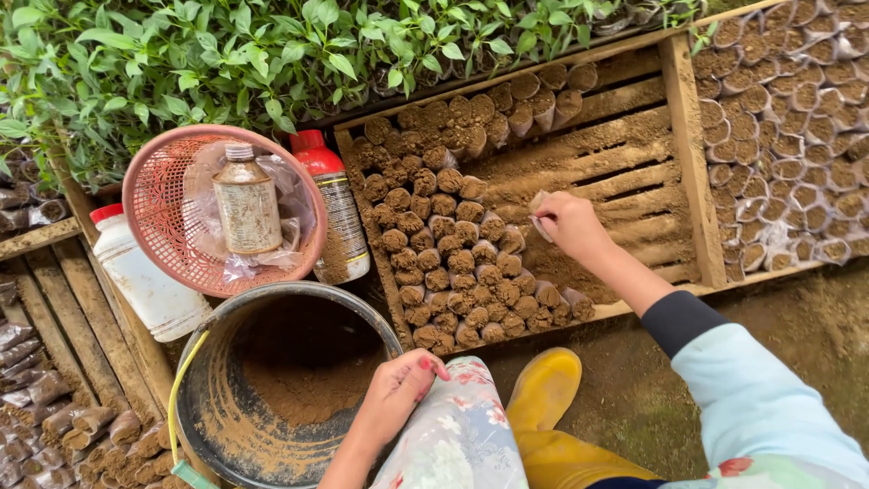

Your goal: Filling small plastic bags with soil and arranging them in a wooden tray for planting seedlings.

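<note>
My right hand (pixel 570 224) reaches into a wooden slatted tray (pixel 688 163) and pinches a small soil-filled seedling bag (pixel 540 205), setting it beside several rows of filled bags (pixel 453 263) that cover the tray's left half. My left hand (pixel 403 385) rests with its fingers curled over the rim of a grey bucket (pixel 217 326), which holds brown soil (pixel 308 385) at its bottom. That hand holds nothing that I can see.
A red mesh basket (pixel 154 217) holds a brown bottle (pixel 246 204) and plastic film. A red-capped bottle (pixel 330 195) and a white jug (pixel 145 276) stand beside it. Green seedlings (pixel 226 54) fill the back. More filled bags (pixel 797 118) lie right. A yellow boot (pixel 543 389) is below.
</note>
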